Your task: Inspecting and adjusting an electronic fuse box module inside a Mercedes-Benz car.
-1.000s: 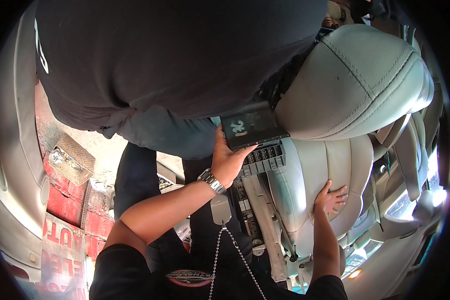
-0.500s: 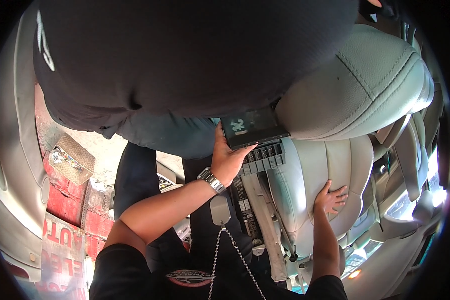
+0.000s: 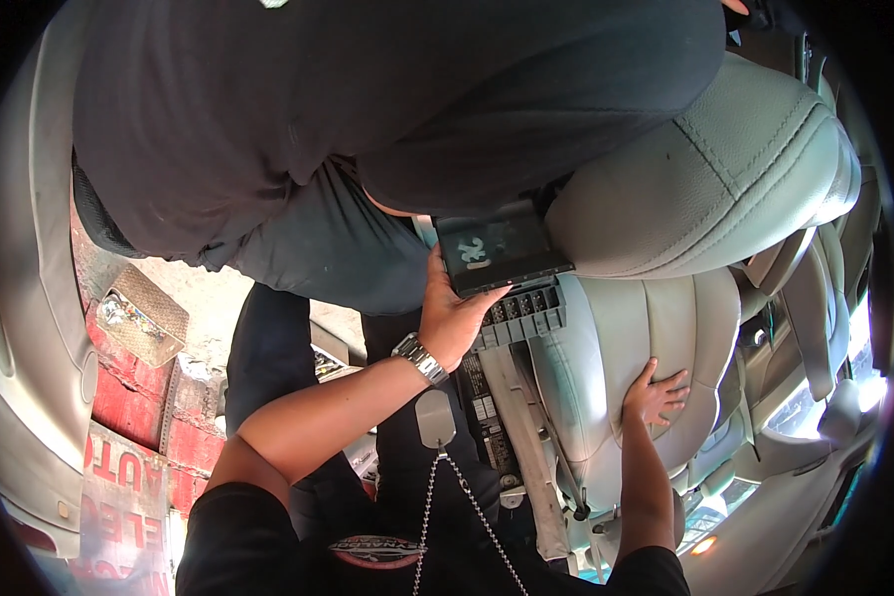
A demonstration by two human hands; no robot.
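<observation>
My left hand (image 3: pixel 454 320), with a metal watch on the wrist, grips the lower left edge of a flat black module (image 3: pixel 499 253) marked with a white sign. The module sits against the underside of a grey leather car seat (image 3: pixel 705 169). Just below it is a grey connector block (image 3: pixel 522 312) with rows of slots. My right hand (image 3: pixel 655 393) lies flat, fingers spread, on the grey padded seat panel (image 3: pixel 616 348) and holds nothing.
Another person in a dark shirt and dark trousers (image 3: pixel 368 109) leans across the top of the view, close above the module. A metal tag on a bead chain (image 3: pixel 435 418) hangs from my neck. Red painted boards (image 3: pixel 129 407) lie at the lower left, grey car trim (image 3: pixel 20 328) at the far left.
The other person's torso has shifted right, covering more of the seat top. Both my hands stay where they were.
</observation>
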